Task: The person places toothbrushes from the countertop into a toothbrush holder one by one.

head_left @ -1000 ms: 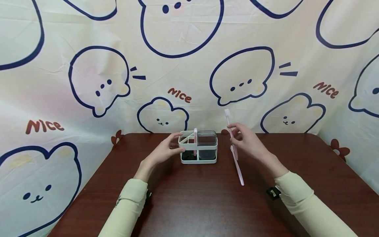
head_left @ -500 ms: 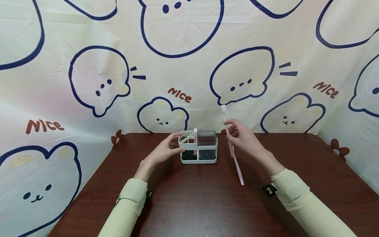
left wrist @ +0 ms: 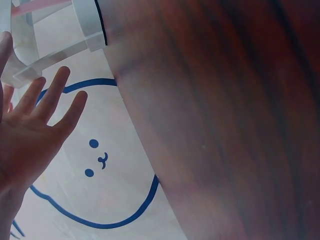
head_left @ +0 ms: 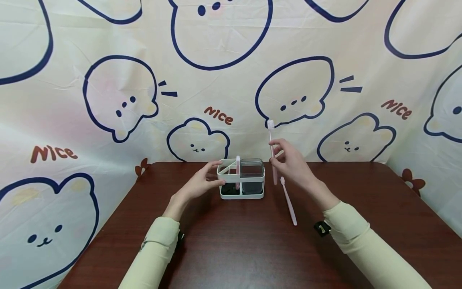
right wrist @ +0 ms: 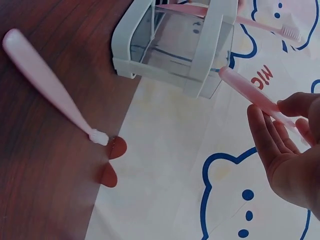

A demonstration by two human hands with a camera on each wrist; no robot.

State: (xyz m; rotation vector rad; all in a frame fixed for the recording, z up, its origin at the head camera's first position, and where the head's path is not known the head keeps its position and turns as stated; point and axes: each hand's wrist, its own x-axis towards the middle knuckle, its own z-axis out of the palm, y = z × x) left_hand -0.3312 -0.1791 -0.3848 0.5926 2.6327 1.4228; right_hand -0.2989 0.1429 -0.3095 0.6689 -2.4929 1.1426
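Note:
My left hand (head_left: pixel 200 182) grips the left end of a pale toothbrush holder (head_left: pixel 240 197), thumb at the front rim and fingers at the back. In the left wrist view, the other fingers (left wrist: pixel 60 85) spread beside the holder's corner. My right hand (head_left: pixel 294 164) pinches a pink toothbrush (head_left: pixel 270 132) upright, bristles up, just right of the holder. Its handle end (right wrist: pixel 240 82) overlaps the holder's edge in the right wrist view. Another pink toothbrush (right wrist: pixel 287 32) stands in the holder's middle. A third toothbrush (head_left: pixel 289 204) lies on the table below my right hand.
A clear grey cup (head_left: pixel 252 168) sits in the holder's right half. The dark wooden table (head_left: pixel 234 249) ends at a cloth backdrop (head_left: pixel 242 92) printed with cartoon bears, just behind the holder.
My right hand has moved left and up with its toothbrush, nearer the holder, and the brush has come more upright. The left hand, the holder and the lying toothbrush have stayed in place.

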